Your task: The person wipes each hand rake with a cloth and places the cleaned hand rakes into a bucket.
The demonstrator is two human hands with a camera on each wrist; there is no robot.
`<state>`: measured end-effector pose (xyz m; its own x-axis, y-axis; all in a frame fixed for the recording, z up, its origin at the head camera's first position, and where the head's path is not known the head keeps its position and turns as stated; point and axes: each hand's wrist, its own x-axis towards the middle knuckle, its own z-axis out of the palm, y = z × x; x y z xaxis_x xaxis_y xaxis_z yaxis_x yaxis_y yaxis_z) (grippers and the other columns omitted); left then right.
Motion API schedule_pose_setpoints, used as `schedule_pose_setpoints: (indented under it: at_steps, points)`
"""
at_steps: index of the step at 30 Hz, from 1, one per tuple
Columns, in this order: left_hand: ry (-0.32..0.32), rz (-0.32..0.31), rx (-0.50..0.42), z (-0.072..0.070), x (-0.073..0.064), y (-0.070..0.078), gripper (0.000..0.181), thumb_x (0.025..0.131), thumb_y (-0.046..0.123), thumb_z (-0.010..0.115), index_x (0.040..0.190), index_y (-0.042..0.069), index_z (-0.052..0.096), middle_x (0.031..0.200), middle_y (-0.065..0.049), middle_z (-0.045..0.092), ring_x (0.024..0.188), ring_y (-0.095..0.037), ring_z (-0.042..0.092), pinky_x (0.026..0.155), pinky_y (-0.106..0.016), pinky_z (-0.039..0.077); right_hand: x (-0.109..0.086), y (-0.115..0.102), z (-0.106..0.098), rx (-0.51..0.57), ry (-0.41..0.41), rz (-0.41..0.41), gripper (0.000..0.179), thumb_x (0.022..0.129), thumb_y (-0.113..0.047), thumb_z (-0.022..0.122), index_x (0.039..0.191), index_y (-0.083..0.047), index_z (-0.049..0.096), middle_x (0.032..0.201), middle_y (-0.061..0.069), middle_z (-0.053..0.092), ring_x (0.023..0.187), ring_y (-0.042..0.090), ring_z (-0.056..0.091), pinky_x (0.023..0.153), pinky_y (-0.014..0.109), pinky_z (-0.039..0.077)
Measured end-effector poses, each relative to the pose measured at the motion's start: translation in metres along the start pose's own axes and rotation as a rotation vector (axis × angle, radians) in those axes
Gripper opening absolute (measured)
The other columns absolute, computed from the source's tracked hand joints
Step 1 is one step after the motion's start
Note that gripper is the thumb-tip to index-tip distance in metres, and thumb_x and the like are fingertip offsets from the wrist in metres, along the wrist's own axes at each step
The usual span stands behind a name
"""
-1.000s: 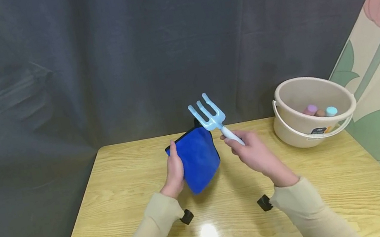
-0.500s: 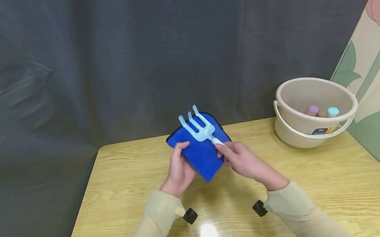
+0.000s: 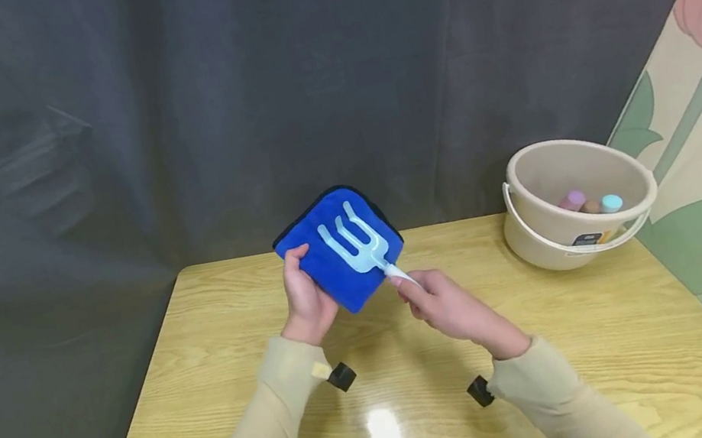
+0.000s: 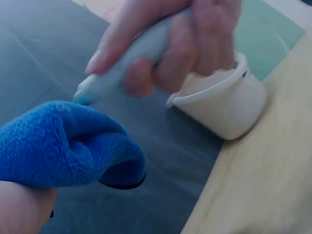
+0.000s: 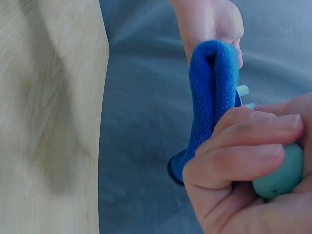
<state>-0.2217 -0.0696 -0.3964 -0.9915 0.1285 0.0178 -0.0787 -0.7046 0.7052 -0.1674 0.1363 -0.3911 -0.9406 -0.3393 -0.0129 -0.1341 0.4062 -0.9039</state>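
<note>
A folded blue cloth with a dark edge is held up above the table by my left hand, thumb on the near face. Its fleecy folds show in the left wrist view, where the cloth bulges over the hand. My right hand grips the pale handle of a light blue hand fork. In the head view the three tines lie over the cloth's face; whether they touch it cannot be told. The right wrist view shows curled fingers around the handle's rounded end.
A beige bucket with a white handle stands at the table's back right. Inside it show a purple-topped thing, a light-blue-topped one and something brown. A dark curtain hangs behind the wooden table.
The hand fork has moved left and down, from beside the cloth to in front of its face. The cloth has turned and risen, shifting left with my left hand over the last half second.
</note>
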Motion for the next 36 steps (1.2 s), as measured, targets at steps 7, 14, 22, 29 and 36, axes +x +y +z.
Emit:
schedule_pose_setpoints:
  at_steps: [7,14,22,29,36]
  points:
    - [0.011,0.114,-0.009,-0.004,0.007,0.016,0.036,0.097,0.028,0.033,0.127,0.012,0.046,0.121,-0.004,0.056,0.108,-0.019,0.055,0.091,-0.032,0.049,-0.005,0.002,0.004,-0.009,-0.045,0.014,0.042,0.110,-0.036,0.044,0.082,-0.006,0.056,0.056,-0.002,0.039,0.047,0.012,0.032,0.043,0.024,0.025]
    - [-0.002,0.129,0.015,-0.005,0.006,0.010,0.034,0.095,0.026,0.033,0.123,0.012,0.045,0.118,-0.005,0.054,0.105,-0.020,0.054,0.086,-0.032,0.051,-0.007,0.002,0.007,-0.018,-0.039,0.012,0.042,0.110,-0.035,0.044,0.083,-0.006,0.058,0.056,-0.003,0.039,0.048,0.012,0.031,0.044,0.024,0.024]
    - [-0.020,0.110,0.060,-0.003,0.000,-0.002,0.036,0.095,0.029,0.033,0.123,0.012,0.044,0.112,-0.005,0.056,0.096,-0.018,0.058,0.076,-0.030,0.054,-0.007,0.000,0.008,-0.017,-0.019,0.003,0.040,0.110,-0.034,0.044,0.086,-0.006,0.059,0.057,-0.002,0.040,0.047,0.012,0.032,0.043,0.025,0.024]
    - [-0.029,0.062,0.079,0.006,-0.007,-0.010,0.047,0.093,0.028,0.033,0.134,0.008,0.041,0.122,-0.006,0.056,0.104,-0.018,0.059,0.084,-0.030,0.054,-0.004,-0.001,0.012,0.001,0.021,-0.021,0.040,0.111,-0.032,0.043,0.084,-0.005,0.058,0.057,-0.002,0.040,0.046,0.012,0.032,0.043,0.025,0.024]
    - [-0.050,0.016,0.158,0.015,-0.017,-0.024,0.063,0.090,0.025,0.033,0.149,0.002,0.027,0.145,-0.015,0.043,0.124,-0.025,0.050,0.101,-0.034,0.046,0.003,-0.004,0.013,-0.018,0.071,-0.106,0.043,0.111,-0.031,0.043,0.077,-0.006,0.053,0.057,-0.001,0.041,0.048,0.013,0.035,0.047,0.027,0.029]
